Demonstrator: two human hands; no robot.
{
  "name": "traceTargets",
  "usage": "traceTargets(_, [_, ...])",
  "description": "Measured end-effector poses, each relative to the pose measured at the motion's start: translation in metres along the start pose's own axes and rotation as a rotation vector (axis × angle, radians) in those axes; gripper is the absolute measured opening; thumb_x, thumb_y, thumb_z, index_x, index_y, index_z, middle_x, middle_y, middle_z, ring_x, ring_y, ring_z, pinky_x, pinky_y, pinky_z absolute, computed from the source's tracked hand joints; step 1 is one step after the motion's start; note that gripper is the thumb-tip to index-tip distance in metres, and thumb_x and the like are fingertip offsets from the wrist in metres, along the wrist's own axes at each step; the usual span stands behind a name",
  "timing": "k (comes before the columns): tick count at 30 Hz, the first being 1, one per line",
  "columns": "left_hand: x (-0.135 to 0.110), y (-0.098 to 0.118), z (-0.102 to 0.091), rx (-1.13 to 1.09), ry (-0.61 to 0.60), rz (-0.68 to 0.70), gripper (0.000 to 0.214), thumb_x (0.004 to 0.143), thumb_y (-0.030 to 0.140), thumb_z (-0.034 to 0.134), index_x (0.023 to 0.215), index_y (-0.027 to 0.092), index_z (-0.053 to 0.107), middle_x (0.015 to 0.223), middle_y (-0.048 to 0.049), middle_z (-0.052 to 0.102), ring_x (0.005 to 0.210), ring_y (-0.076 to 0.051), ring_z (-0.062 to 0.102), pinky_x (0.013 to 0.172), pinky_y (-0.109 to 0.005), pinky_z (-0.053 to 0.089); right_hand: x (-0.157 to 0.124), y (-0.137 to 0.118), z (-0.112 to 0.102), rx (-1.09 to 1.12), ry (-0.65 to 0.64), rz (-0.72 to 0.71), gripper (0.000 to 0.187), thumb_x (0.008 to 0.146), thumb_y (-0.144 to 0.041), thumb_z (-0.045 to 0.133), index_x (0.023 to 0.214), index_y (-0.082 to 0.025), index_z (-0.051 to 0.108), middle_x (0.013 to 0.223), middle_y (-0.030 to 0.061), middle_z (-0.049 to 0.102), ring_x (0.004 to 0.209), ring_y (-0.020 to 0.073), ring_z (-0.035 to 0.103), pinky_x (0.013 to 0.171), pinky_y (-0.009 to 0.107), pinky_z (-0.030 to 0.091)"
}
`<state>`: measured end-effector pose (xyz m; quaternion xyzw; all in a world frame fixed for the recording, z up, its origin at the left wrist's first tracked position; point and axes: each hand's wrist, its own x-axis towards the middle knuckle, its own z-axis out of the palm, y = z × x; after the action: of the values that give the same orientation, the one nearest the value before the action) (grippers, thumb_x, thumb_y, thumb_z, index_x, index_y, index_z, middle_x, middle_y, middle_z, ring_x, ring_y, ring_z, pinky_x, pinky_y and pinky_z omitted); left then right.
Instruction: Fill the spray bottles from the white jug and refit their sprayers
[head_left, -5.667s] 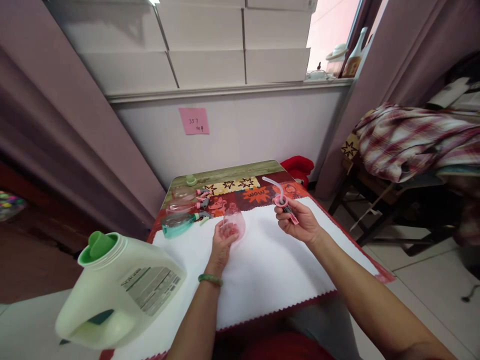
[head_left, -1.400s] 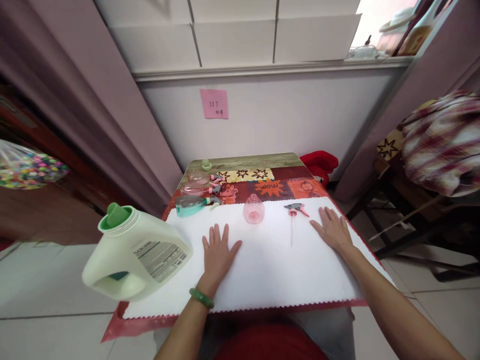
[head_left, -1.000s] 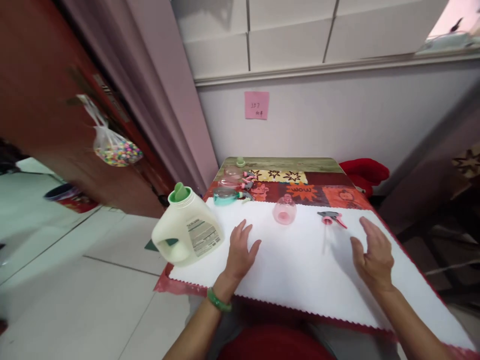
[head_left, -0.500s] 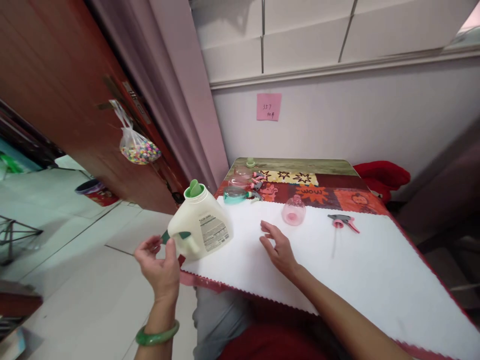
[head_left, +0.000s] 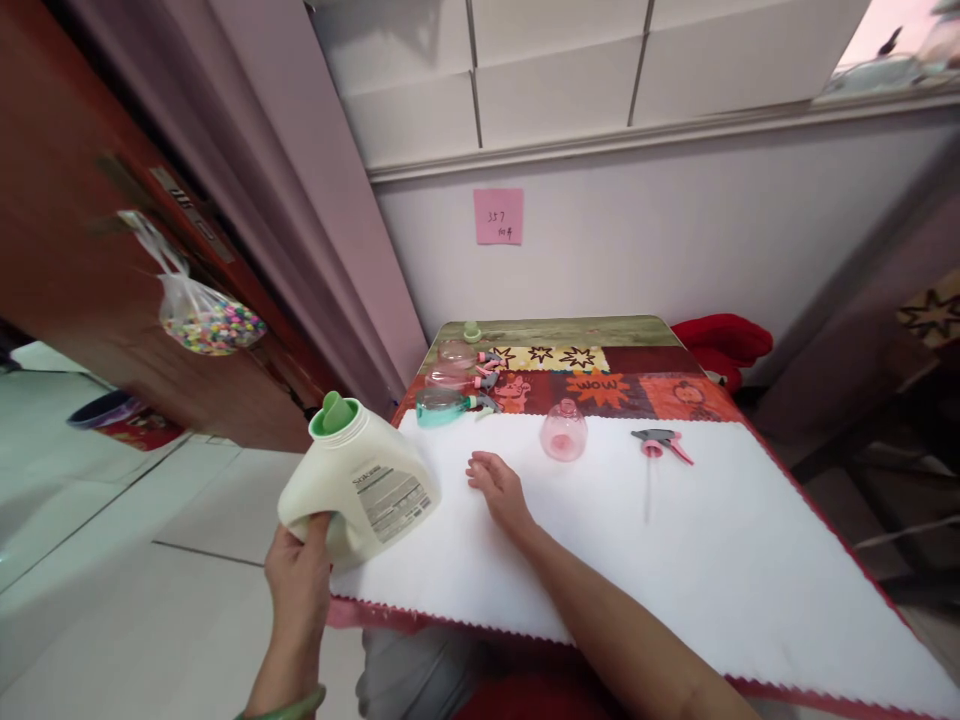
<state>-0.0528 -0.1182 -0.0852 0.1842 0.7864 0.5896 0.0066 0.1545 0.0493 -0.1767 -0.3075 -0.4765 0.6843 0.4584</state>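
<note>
My left hand (head_left: 298,580) is wrapped round the handle of a cream-coloured detergent jug (head_left: 397,455) at the table's left edge. The jug has no cap on, and a green spout (head_left: 336,413) shows in its mouth. Whether its base is on the table or slightly raised, I cannot tell. Over the white cloth, my right hand (head_left: 501,490) is open with fingers loosely stretched and holds nothing. Beyond it, to the right, a clear pink bottle (head_left: 564,432) without a top stands on the cloth. Further right lies a grey and pink spray trigger (head_left: 660,443) with its thin tube.
Along the table's left side lie a spray bottle with teal liquid (head_left: 442,408) and two clear pink spray bottles (head_left: 450,376). Behind them sits a green cap (head_left: 471,331). A pink note (head_left: 499,217) is on the wall. A bag of coloured beads (head_left: 210,320) hangs from the door.
My left hand, apart from the jug's handle before, has closed round it. The view has shifted to the right. My right hand is still open over the cloth.
</note>
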Motion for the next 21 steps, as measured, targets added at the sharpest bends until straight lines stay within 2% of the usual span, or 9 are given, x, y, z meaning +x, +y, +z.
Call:
traceTargets(3, [0.004, 0.002, 0.003, 0.058, -0.008, -0.069, 0.044, 0.074, 0.055, 0.074, 0.096, 0.016, 0.070, 0.075, -0.0016, 0.065, 0.070, -0.021, 0.059, 0.066, -0.036, 0.054, -0.003, -0.003, -0.004, 0.020, -0.054, 0.005, 0.060, 0.084, -0.071, 0.076, 0.117, -0.022, 0.071, 0.115, 0.0118, 0.077, 0.105, 0.0294, 0.075, 0.096, 0.049, 0.061])
traceTargets(9, [0.007, 0.028, 0.004, 0.206, -0.066, -0.004, 0.048, 0.073, 0.057, 0.069, 0.102, 0.019, 0.072, 0.088, -0.0047, 0.072, 0.084, -0.027, 0.065, 0.076, -0.038, 0.052, -0.003, -0.010, -0.008, -0.041, -0.204, 0.012, 0.063, 0.083, -0.066, 0.080, 0.130, -0.025, 0.067, 0.134, 0.0146, 0.072, 0.121, 0.0319, 0.070, 0.103, 0.053, 0.057])
traceTargets(12, [0.005, 0.047, 0.008, 0.262, -0.144, 0.117, 0.047, 0.078, 0.059, 0.065, 0.104, 0.021, 0.071, 0.091, -0.0042, 0.074, 0.089, -0.028, 0.065, 0.079, -0.037, 0.050, -0.002, -0.014, -0.010, -0.065, -0.261, 0.015, 0.082, 0.076, -0.064, 0.086, 0.145, -0.029, 0.059, 0.147, 0.0164, 0.065, 0.130, 0.0347, 0.066, 0.105, 0.056, 0.055])
traceTargets(16, [0.002, 0.071, 0.019, 0.336, -0.252, 0.314, 0.038, 0.086, 0.058, 0.060, 0.100, 0.023, 0.067, 0.086, -0.0022, 0.071, 0.082, -0.025, 0.063, 0.074, -0.034, 0.047, 0.002, -0.021, -0.016, -0.084, -0.298, -0.007, 0.106, 0.071, -0.066, 0.091, 0.160, -0.035, 0.043, 0.165, 0.0180, 0.049, 0.145, 0.0388, 0.056, 0.115, 0.061, 0.046])
traceTargets(19, [0.002, 0.084, 0.030, 0.374, -0.300, 0.455, 0.030, 0.091, 0.052, 0.057, 0.096, 0.024, 0.064, 0.085, -0.0023, 0.069, 0.081, -0.025, 0.062, 0.075, -0.034, 0.045, 0.006, -0.029, -0.021, -0.063, -0.339, -0.018, 0.121, 0.068, -0.068, 0.092, 0.167, -0.039, 0.029, 0.175, 0.0171, 0.033, 0.154, 0.0411, 0.045, 0.117, 0.063, 0.043])
traceTargets(21, [0.003, 0.090, 0.038, 0.392, -0.326, 0.559, 0.026, 0.092, 0.049, 0.056, 0.095, 0.024, 0.063, 0.087, -0.0033, 0.068, 0.083, -0.025, 0.062, 0.077, -0.035, 0.045, 0.008, -0.034, -0.024, -0.050, -0.354, -0.018, 0.125, 0.066, -0.067, 0.093, 0.168, -0.040, 0.025, 0.177, 0.0154, 0.028, 0.157, 0.0411, 0.040, 0.116, 0.063, 0.044])
